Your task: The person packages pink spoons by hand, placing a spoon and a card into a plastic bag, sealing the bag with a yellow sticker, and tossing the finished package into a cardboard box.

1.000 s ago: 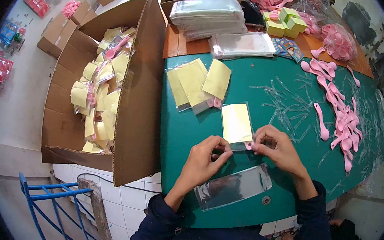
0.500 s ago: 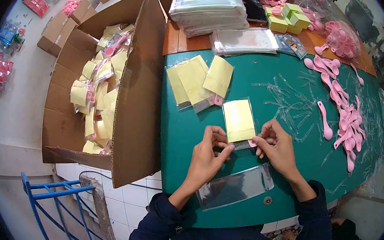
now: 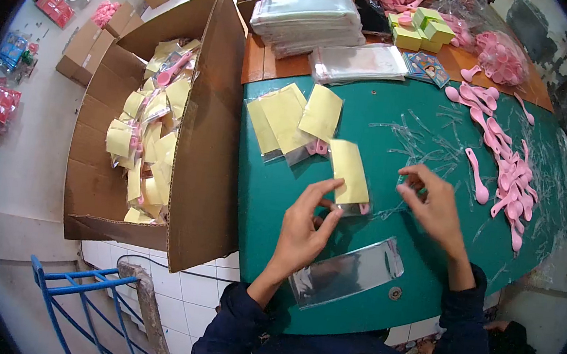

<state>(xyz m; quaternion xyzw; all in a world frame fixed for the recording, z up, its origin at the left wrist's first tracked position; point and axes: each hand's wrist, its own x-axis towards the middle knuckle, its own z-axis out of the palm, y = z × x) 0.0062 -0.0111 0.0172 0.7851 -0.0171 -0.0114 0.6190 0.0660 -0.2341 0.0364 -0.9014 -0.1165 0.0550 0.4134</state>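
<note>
My left hand (image 3: 309,227) pinches the lower left corner of a clear packet with a yellow card (image 3: 349,173) and a pink handle end showing at its bottom. To the right of the packet, my right hand (image 3: 431,205) is raised with its thumb and index finger bent towards each other; a thin clear strip seems to be at its fingertips. Below both hands lies a flat clear bag (image 3: 348,272). Several finished-looking yellow packets (image 3: 285,119) overlap at the upper left of the green table (image 3: 263,243).
An open cardboard box (image 3: 211,149) holding many yellow packets stands left of the table. Pink spoons (image 3: 511,185) and clear strips (image 3: 437,144) lie to the right. Stacked clear bags (image 3: 309,19) and small green boxes (image 3: 437,31) are at the back. A co-worker (image 3: 512,352) is at the lower right.
My right hand has left the packet and moved right. The packet is now tilted and held by my left hand alone.
</note>
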